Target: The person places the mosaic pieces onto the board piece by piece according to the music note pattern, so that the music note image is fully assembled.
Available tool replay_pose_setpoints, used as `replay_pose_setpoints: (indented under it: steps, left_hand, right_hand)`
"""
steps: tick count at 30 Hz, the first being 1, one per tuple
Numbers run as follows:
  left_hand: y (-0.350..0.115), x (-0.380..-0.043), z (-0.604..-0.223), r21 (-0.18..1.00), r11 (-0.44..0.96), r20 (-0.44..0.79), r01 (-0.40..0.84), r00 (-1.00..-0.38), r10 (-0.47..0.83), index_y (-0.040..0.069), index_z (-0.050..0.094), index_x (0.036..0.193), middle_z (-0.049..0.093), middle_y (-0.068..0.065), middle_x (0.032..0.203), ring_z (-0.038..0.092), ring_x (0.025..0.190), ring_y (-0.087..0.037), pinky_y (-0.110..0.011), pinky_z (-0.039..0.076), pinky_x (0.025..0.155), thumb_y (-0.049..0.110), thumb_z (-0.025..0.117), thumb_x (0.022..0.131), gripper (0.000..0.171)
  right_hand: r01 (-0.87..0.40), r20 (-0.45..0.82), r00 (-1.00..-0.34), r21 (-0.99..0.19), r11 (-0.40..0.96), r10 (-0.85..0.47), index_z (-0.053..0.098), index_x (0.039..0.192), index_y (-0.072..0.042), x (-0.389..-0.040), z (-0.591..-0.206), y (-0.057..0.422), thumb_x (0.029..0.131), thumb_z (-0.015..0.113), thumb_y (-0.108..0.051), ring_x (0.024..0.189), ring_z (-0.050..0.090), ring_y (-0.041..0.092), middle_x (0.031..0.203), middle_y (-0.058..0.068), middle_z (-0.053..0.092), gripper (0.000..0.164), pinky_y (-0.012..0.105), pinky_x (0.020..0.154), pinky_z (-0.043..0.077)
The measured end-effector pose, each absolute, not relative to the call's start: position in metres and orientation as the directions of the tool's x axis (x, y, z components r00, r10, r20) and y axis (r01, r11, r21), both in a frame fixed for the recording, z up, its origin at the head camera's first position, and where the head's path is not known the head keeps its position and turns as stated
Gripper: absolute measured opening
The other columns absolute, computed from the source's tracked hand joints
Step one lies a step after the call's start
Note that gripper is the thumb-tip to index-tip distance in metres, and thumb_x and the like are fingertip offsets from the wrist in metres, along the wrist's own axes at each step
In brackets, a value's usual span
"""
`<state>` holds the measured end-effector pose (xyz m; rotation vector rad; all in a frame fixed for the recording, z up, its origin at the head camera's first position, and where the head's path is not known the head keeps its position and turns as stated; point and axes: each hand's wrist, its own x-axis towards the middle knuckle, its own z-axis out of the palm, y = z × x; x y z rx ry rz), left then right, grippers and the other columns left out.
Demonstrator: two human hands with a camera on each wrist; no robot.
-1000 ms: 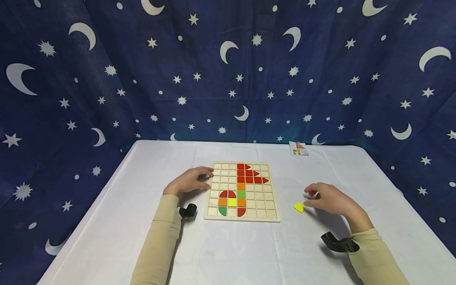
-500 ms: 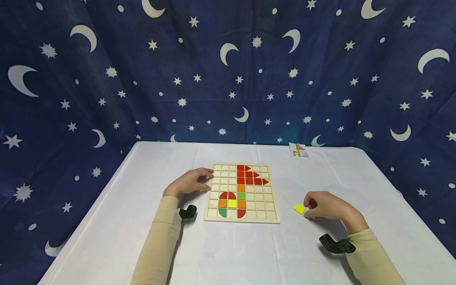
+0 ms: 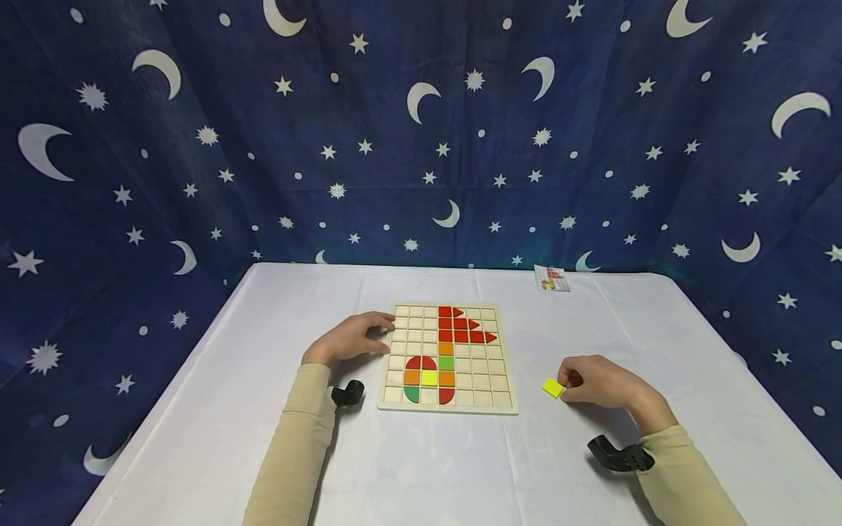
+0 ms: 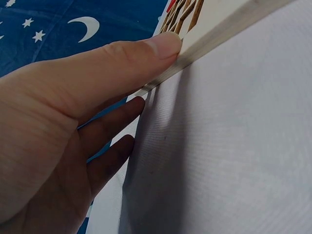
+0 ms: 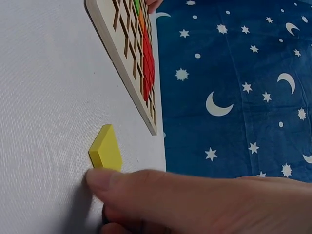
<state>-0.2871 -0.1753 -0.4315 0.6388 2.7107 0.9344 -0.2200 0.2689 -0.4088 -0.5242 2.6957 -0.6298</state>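
Note:
A square wooden grid board (image 3: 487, 398) lies on the table, holding red, orange, green and yellow tiles in its cells. My left hand (image 3: 351, 337) rests at the board's left edge. Its thumb (image 4: 163, 46) lies on the wooden rim in the left wrist view, with the other fingers fairly straight beside it. To the right of the board, a yellow square tile (image 3: 552, 388) lies on the cloth. My right hand (image 3: 601, 381) pinches its near right corner. The thumb covers that corner in the right wrist view, and the index fingertip is hidden behind it.
A small printed card (image 3: 551, 278) with a coloured grid picture lies at the table's back right. White cloth (image 3: 434, 467) covers the table. A dark blue curtain (image 3: 381, 109) with moons and stars hangs behind. Black camera mounts (image 3: 621, 454) sit on both wrists.
My right hand has come down and slightly left onto the yellow tile, its thumb and index finger closing at the corner. The left hand and board stay put.

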Motion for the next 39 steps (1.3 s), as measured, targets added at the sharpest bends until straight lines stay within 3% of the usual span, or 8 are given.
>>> replay_pose_setpoints:
  steps: [6,14,39]
  left_hand:
    - [-0.1751,-0.2869,-0.4316,0.616,0.71,-0.046,0.341,-0.884,0.465,0.005,0.063,0.126,0.049,-0.009,0.146,0.037,0.14,-0.03,-0.045,0.03,0.115,0.02,0.078,0.085,0.046]
    - [-0.1741,-0.2862,-0.4297,0.608,0.72,-0.054,0.335,-0.887,0.458,0.005,0.063,0.126,0.049,-0.009,0.146,0.037,0.14,-0.03,-0.045,0.03,0.115,0.02,0.078,0.084,0.047]
    - [-0.1742,-0.2872,-0.4317,0.61,0.719,-0.053,0.334,-0.888,0.457,0.005,0.063,0.126,0.049,-0.009,0.146,0.037,0.139,-0.029,-0.045,0.03,0.115,0.02,0.078,0.084,0.047]
  right_hand:
    - [-0.298,-0.182,-0.883,-0.496,0.816,-0.433,0.059,0.092,-0.008,-0.2206,-0.4121,0.2634,0.077,0.082,-0.019,0.071,0.046,0.014,0.077,-0.001,0.051,0.03,0.026,0.06,0.04]
    - [-0.394,-0.105,-0.867,-0.454,0.799,-0.487,0.062,0.092,-0.007,-0.2224,-0.4134,0.2603,0.079,0.08,-0.012,0.072,0.047,0.013,0.079,-0.003,0.053,0.023,0.027,0.062,0.044]
    - [-0.37,-0.107,-0.887,-0.416,0.831,-0.449,0.063,0.095,-0.004,-0.2277,-0.4178,0.2596,0.078,0.081,-0.014,0.073,0.048,0.014,0.082,-0.001,0.054,0.027,0.029,0.064,0.047]
